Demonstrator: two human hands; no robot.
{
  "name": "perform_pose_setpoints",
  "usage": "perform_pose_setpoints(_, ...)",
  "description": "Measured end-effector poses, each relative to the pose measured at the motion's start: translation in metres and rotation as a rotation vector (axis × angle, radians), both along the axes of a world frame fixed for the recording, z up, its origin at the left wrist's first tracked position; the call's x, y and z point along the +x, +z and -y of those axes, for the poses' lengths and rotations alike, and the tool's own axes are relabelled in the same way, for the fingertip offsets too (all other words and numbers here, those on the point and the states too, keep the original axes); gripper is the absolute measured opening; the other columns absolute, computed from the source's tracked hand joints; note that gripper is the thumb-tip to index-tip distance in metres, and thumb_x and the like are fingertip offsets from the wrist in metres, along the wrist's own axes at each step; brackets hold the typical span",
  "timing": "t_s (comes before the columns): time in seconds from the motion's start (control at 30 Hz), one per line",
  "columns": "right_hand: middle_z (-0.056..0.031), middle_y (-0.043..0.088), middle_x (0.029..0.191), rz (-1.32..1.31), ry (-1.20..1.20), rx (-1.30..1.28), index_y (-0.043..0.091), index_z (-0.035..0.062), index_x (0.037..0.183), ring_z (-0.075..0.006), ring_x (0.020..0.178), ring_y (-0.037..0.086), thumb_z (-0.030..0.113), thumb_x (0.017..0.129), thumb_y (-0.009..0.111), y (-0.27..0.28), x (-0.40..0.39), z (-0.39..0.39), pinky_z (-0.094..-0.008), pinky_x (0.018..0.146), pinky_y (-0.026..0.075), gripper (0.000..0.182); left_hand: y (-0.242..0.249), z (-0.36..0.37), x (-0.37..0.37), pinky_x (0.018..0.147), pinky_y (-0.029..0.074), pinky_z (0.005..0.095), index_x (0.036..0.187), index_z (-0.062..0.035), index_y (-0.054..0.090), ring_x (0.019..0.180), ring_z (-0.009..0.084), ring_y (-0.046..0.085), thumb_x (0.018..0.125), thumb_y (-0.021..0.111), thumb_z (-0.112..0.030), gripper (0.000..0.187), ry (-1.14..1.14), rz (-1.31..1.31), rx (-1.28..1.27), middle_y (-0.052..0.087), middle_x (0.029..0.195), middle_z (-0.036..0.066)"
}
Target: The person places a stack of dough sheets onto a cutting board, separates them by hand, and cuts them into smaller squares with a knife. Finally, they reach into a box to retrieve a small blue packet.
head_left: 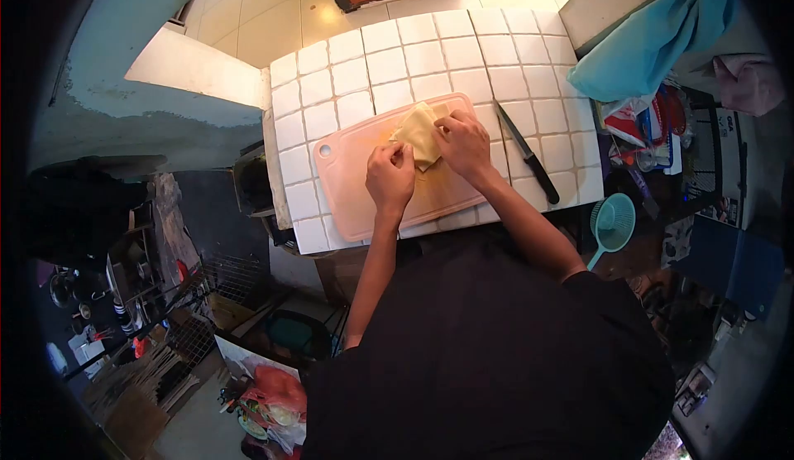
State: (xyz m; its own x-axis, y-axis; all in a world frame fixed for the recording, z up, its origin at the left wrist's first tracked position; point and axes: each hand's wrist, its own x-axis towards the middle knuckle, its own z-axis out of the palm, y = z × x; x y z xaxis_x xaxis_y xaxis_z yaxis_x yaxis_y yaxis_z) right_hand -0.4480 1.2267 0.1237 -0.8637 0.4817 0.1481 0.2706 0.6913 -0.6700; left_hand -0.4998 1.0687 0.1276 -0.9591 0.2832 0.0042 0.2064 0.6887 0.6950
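Note:
A pale yellow, thin flat sheet, like a dough wrapper (419,136), lies on the pink cutting board (356,203). Both of my hands are at it. My left hand (390,177) pinches the sheet's lower left edge with thumb and fingers. On the other side, my right hand (465,144) has its fingertips closed at the sheet's right edge. Yellowish stains or bits show on the board around the sheet. To the right of the board, a knife (529,155) with a black handle rests on the tiles, apart from both hands.
The white tiled counter (380,61) carries the board and knife. A teal strainer (613,222) hangs off the counter's right side. A turquoise cloth (653,42) drapes over the wall at the upper right. Assorted packets (641,129) crowd a shelf below it.

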Motion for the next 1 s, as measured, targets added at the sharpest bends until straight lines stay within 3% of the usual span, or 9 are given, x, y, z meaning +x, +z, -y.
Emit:
perform_pose_setpoints(0.13,-0.0134,0.066,0.102,0.117,0.044,-0.101,0.073,0.005,0.101,-0.0316,0.102,0.063,0.019,0.083,0.072,0.006,0.0,-0.008,-0.0426,0.089,0.05,0.022,-0.001,-0.001,0.003,0.073,0.055,0.0321,0.106,0.0003,0.073,0.075,0.0202,0.068,0.089,0.074,-0.022,0.027,0.076,0.074,0.149,0.072,0.09,0.01)
perform_pose_setpoints(0.2,-0.0169,0.062,0.115,-0.003,-0.051,0.038,0.066,0.0029,0.118,-0.0348,0.11,0.061,0.021,0.084,0.073,0.006,0.0,-0.012,-0.0434,0.094,0.049,0.04,-0.002,-0.002,0.006,0.074,0.055,0.0307,0.109,0.0022,0.072,0.075,0.0193,0.068,0.09,0.074,-0.02,0.029,0.108,0.098,0.205,0.072,0.089,0.011)
perform_pose_setpoints(0.3,-0.0193,0.058,0.123,0.091,0.019,-0.058,0.056,-0.0008,0.132,-0.0379,0.113,0.058,0.022,0.084,0.073,0.005,-0.001,-0.023,-0.0446,0.098,0.048,0.055,0.004,-0.001,0.016,0.074,0.056,0.0338,0.124,0.0047,0.063,0.09,0.0209,0.068,0.09,0.074,-0.018,0.043,0.207,0.163,0.238,0.069,0.104,0.016)
perform_pose_setpoints(0.37,-0.02,0.058,0.122,0.109,0.054,-0.12,0.055,-0.0025,0.133,-0.0376,0.112,0.058,0.02,0.084,0.073,0.004,-0.002,-0.027,-0.0444,0.097,0.049,0.057,0.008,-0.006,0.027,0.082,0.055,0.0341,0.142,0.0025,0.045,0.108,0.0201,0.063,0.092,0.071,-0.016,0.059,0.284,0.495,0.564,0.057,0.133,0.02)
perform_pose_setpoints(0.5,-0.0203,0.059,0.119,0.193,0.038,-0.426,0.049,-0.0059,0.138,-0.0354,0.109,0.06,0.015,0.08,0.076,0.005,-0.012,-0.032,-0.0429,0.094,0.05,0.067,0.002,-0.017,0.039,0.093,0.05,0.0365,0.15,-0.0008,0.032,0.122,0.0215,0.053,0.094,0.069,-0.017,0.069,0.311,0.475,0.666,0.042,0.147,0.019)
perform_pose_setpoints(0.6,-0.0189,0.064,0.108,0.136,-0.024,-0.491,0.051,-0.005,0.139,-0.0276,0.099,0.065,0.01,0.076,0.08,-0.004,-0.022,-0.027,-0.0379,0.082,0.055,0.071,0.015,-0.022,0.037,0.099,0.046,0.036,0.15,-0.0024,0.031,0.124,0.0213,0.051,0.095,0.067,-0.018,0.067,0.438,0.573,0.847,0.043,0.144,0.017)
perform_pose_setpoints(0.7,-0.0169,0.066,0.099,0.007,-0.052,-0.241,0.051,-0.0062,0.138,-0.0269,0.098,0.065,0.012,0.073,0.082,-0.01,-0.026,-0.02,-0.0379,0.083,0.055,0.074,0.011,-0.018,0.038,0.096,0.047,0.0346,0.148,-0.0032,0.034,0.121,0.021,0.052,0.096,0.066,-0.019,0.063,0.414,0.555,0.914,0.045,0.142,0.016)
perform_pose_setpoints(0.83,-0.0139,0.067,0.09,0.076,-0.042,-0.218,0.054,-0.0066,0.136,-0.0261,0.099,0.065,0.013,0.072,0.082,0.0,-0.03,-0.016,-0.0378,0.083,0.055,0.073,0.01,-0.015,0.041,0.096,0.047,0.0345,0.145,-0.0035,0.037,0.121,0.0208,0.052,0.097,0.065,-0.018,0.058,0.391,0.566,0.905,0.045,0.142,0.015)
perform_pose_setpoints(1.0,-0.0179,0.07,0.089,0.299,0.067,-0.362,0.069,-0.0006,0.109,-0.0316,0.091,0.068,0.016,0.075,0.075,0.013,-0.037,-0.016,-0.0422,0.084,0.054,0.039,0.005,-0.001,0.036,0.097,0.047,0.0351,0.144,-0.0031,0.039,0.122,0.0206,0.052,0.098,0.063,-0.017,0.054,0.416,0.553,0.892,0.047,0.141,0.015)
